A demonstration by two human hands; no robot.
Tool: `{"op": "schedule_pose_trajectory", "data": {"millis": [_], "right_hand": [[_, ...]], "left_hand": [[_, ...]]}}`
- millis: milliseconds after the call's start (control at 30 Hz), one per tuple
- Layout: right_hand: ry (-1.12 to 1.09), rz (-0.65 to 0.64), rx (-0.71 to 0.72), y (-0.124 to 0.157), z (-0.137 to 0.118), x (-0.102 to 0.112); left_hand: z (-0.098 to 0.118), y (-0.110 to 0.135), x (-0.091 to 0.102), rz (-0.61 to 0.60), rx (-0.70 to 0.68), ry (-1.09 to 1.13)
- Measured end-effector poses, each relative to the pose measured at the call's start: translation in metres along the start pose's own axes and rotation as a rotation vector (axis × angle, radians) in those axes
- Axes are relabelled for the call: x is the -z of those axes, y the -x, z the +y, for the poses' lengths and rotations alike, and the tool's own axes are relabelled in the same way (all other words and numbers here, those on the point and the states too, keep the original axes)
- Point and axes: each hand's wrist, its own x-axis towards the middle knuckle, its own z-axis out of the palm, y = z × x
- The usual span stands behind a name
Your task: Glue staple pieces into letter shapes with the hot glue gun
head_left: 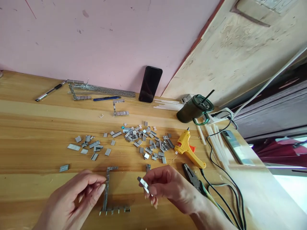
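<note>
My right hand (168,187) pinches a small shiny metal piece (144,184) between thumb and fingers, raised over the table. Just behind it, part of another grey metal piece (148,166) shows. My left hand (76,195) is curled, with thumb and index fingertips close together beside the long side of a C-shaped frame of small metal pieces (107,188). Whether those fingertips hold anything or touch the frame, I cannot tell. Beyond both hands lies a loose pile of small grey metal pieces (134,134), with more scattered to its left (94,145).
A yellow glue gun (185,147) and pliers (192,175) lie at right, among black cables (230,179). Farther back are a dark tumbler (193,108), a phone (150,84) leaning on the wall, two more C-shaped frames (121,113), a blue tool (106,98) and a pen (51,91).
</note>
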Motion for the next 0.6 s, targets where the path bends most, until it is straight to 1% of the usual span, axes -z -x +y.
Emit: {"op": "schedule_pose_trajectory", "data": {"millis": [33,133,167,233,367,467,533,600], "right_hand": [[0.145,0.073,0.035,0.000,0.001,-0.005],[0.711,0.280,0.216,-0.002,0.003,-0.019],[0.870,0.316,0.272,-0.005,0.004,-0.022],[1.093,0.331,0.329,-0.012,0.004,-0.026],[1.404,0.333,0.376,-0.032,0.003,-0.027],[1.621,0.369,0.510,-0.045,0.004,-0.025],[1.707,0.386,0.591,-0.049,0.007,-0.024],[1.739,0.398,0.636,-0.050,0.010,-0.022]], "left_hand": [[0.001,-0.006,0.002,0.015,0.002,0.016],[0.001,-0.024,0.005,-0.055,0.021,0.008],[0.001,-0.029,0.005,-0.086,0.029,0.004],[-0.002,-0.035,0.003,-0.143,0.027,-0.007],[-0.010,-0.037,-0.004,-0.216,0.008,-0.042],[-0.018,-0.034,-0.008,-0.233,-0.015,-0.073],[-0.022,-0.032,-0.009,-0.237,-0.037,-0.087],[-0.024,-0.032,-0.009,-0.239,-0.057,-0.094]]}}
